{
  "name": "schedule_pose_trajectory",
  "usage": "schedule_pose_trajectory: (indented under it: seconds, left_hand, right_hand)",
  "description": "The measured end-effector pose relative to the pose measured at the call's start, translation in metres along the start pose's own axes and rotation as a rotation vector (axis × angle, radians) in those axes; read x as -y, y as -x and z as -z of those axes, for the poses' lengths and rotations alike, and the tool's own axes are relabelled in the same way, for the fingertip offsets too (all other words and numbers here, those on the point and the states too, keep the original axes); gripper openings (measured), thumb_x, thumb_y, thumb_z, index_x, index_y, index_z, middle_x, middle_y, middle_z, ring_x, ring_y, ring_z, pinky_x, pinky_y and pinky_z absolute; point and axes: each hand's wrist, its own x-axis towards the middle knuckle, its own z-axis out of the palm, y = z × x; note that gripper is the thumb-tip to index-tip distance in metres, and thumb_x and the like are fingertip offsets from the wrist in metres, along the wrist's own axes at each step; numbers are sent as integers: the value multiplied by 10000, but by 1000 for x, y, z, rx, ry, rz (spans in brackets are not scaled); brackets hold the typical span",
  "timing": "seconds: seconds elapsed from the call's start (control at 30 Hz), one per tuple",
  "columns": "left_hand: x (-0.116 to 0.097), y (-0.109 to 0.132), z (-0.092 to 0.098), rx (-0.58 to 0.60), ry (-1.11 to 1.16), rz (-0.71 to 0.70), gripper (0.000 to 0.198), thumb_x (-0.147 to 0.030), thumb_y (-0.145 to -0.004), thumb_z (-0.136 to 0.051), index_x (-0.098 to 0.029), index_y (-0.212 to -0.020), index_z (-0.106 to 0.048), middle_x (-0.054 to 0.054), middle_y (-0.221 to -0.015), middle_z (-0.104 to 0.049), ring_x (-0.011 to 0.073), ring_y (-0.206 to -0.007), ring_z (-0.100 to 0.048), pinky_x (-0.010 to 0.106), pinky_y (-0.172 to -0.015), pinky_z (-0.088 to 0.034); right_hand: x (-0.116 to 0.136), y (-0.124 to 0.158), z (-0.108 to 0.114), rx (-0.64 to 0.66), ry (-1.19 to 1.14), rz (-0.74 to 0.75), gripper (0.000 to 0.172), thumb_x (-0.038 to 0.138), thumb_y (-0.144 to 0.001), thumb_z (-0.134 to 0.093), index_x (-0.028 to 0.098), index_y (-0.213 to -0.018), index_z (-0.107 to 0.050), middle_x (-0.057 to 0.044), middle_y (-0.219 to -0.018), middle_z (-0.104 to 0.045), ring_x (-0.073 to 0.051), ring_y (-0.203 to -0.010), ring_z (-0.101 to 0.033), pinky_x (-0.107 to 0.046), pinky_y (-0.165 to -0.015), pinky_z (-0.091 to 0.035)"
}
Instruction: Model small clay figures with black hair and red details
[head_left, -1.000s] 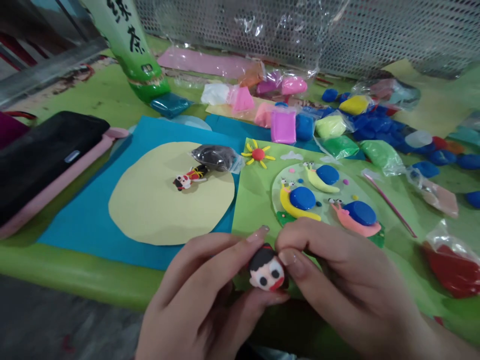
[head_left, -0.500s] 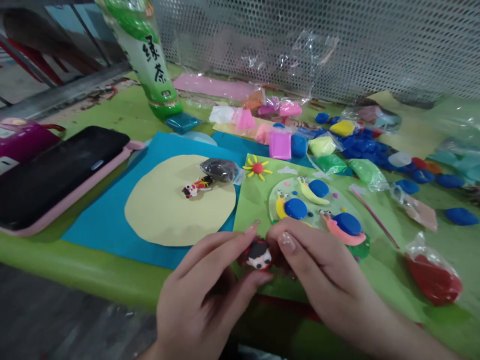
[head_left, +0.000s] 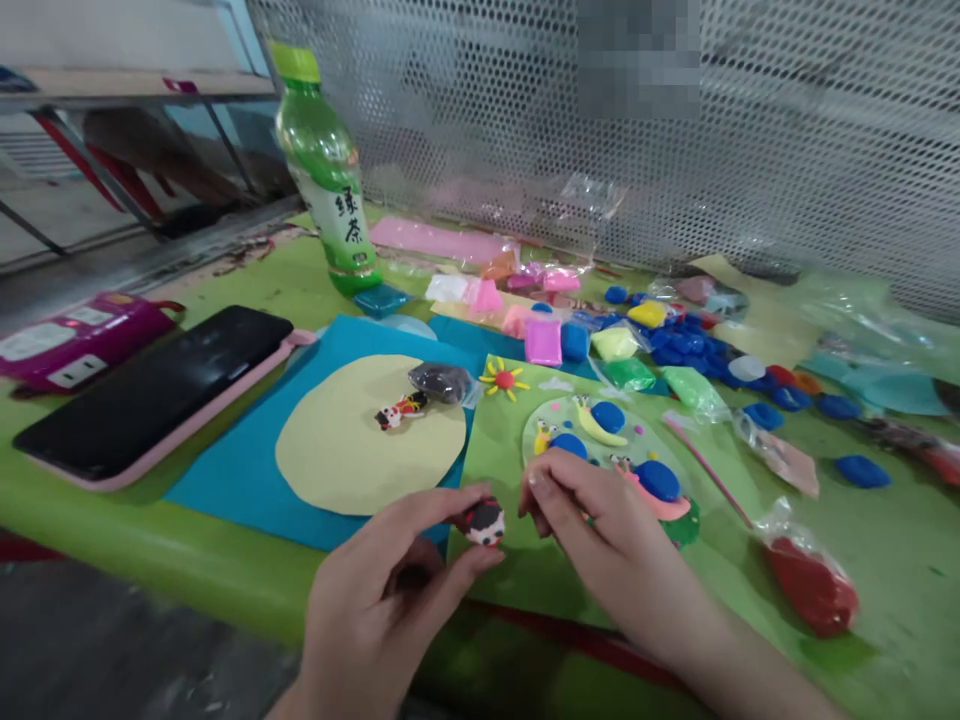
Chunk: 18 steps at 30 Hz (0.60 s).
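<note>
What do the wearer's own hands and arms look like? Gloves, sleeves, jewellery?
Bare, ungloved left hand and right hand. No sleeve on the visible right forearm. No rings, watch or bracelet visible.

Left hand point(head_left: 379, 590) holds a pinch, thumb below index finger. Right hand point(head_left: 604, 525) is apart, fingers curled inward.

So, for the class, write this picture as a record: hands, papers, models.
Left grip: pinching a small round clay head with black hair
Right grip: fingers curled, apart from the head; contents unclear
Pale yellow oval paper: small red-and-black clay figure lying on it
Light green paper: bears three blue-shelled clay snails and a yellow-rayed red clay sun
Upright: green plastic bottle
</note>
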Motion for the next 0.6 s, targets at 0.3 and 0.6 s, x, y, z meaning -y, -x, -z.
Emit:
schedule_pose_trajectory:
  seconds: [0.3,0.6]
  left_hand:
    - [-4,-29,24,301,164,181,227,-269,-660,-779,-240,-881,-735,-2,-797,-780,143,-590,-693,124,-373,-493]
    - [-5,-39,16,394,345,358,397,-259,-528,-856,-191,-896,-724,38,-840,-758,208,-650,-696,236,-392,-551]
  right_hand:
    - [-2,0,-5,23,-47,16,324,269,-965,-379,260,-1228,-568,-8,-895,-678,-122,-613,-556,-253,-565,-457]
    - [5,4,0,-24,35,110,407,189,-921,-439,254,-1285,-609,-23,-1124,-713,-144,-784,-660,-261,-653,-509]
